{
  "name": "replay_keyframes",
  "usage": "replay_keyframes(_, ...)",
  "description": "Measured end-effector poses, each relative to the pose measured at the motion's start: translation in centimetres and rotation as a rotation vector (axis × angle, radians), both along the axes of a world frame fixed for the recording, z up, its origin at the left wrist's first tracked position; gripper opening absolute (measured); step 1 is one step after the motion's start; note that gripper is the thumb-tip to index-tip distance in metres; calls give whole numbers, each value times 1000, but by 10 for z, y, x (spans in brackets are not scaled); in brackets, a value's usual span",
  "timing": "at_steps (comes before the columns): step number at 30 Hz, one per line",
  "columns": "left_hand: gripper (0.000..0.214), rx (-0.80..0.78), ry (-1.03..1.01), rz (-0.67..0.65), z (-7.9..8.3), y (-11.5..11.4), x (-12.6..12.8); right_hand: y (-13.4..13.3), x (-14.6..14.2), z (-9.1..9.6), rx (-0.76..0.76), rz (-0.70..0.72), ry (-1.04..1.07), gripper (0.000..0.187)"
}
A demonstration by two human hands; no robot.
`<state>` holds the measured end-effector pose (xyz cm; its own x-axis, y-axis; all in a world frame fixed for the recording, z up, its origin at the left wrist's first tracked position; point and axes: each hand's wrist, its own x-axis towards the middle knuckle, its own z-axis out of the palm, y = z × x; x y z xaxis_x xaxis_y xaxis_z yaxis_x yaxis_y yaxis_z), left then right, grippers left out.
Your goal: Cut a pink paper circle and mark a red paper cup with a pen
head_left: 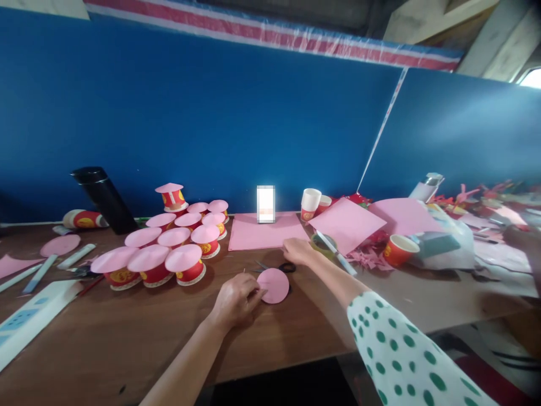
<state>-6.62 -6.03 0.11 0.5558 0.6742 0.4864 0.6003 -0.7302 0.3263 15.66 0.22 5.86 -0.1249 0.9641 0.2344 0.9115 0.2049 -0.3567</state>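
A round pink paper disc (pixel 274 286) is pinched at its left edge by my left hand (pixel 238 301), just above the table. My right hand (pixel 299 251) has its fingers curled down at the front right corner of a stack of pink paper sheets (pixel 266 232); whether anything is in them is hidden. Between the hands lie black-handled scissors (pixel 287 267), partly behind the disc. Left of my hands stand several red paper cups (pixel 189 272), upside down, each topped by a shallow pink paper cone (pixel 183 257).
A roll of tape (pixel 322 243) and a pale box cutter (pixel 337 254) lie right of my right hand. White and red cups (pixel 310 203) stand behind. A black flask (pixel 103 197) and a power strip (pixel 38 316) are left. At the far right is another person's blurred hand (pixel 524 242).
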Motion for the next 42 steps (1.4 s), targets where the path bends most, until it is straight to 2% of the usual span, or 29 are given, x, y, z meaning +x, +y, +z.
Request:
replay_keyframes(3, 19, -18, -23, 1, 2, -1, 0, -35, 32, 12, -35, 52, 25, 21)
replay_keyframes(5, 20, -27, -32, -19, 2, -1, 1, -59, 66, 19, -40, 18, 40, 29)
replay_keyframes(7, 20, -29, -41, -29, 3, -1, 3, -78, 106, 24, 10, -137, -9, 26)
replay_keyframes(9, 20, -31, -50, -24, 4, 0, 4, -90, 145, 26, 48, -269, -171, 25)
replay_keyframes(11, 20, -41, -68, -13, 6, 0, 5, -95, 173, 28, -78, -406, -371, 25)
replay_keyframes(13, 20, -64, -103, 20, 7, 0, 4, -97, 185, 30, -150, -507, -522, 24)
replay_keyframes(15, 21, -74, -163, 76, 8, 0, 2, -98, 177, 33, -90, -475, -584, 20)
replay_keyframes(17, 22, -66, -233, 131, 8, 0, 0, -100, 150, 34, 87, -379, -606, 40)
replay_keyframes(18, 22, -60, -266, 158, 8, 1, -1, -101, 132, 32, 133, -336, -567, 43)
replay_keyframes(20, 23, -55, -319, 211, 7, 2, -2, -104, 91, 25, 117, -210, -431, 43)
replay_keyframes(23, 24, -36, -374, 275, 5, 4, -3, -106, 34, 7, 57, 120, -288, 43)
replay_keyframes(26, 24, -13, -404, 271, 4, 6, -4, -103, -2, -10, 66, 341, -271, 38)
replay_keyframes(28, 23, -25, -415, 256, 4, 6, -5, -100, -12, -20, 80, 417, -307, 25)
replay_keyframes(33, 22, -72, -414, 243, 4, 6, -5, -102, -11, -33, 93, 507, -339, 23)
replay_keyframes(39, 22, -98, -375, 209, 3, 6, -2, -105, -4, -41, 181, 606, -194, 22)
replay_keyframes(42, 21, -110, -334, 164, 4, 4, 0, -100, -5, -43, 231, 591, -113, 24)
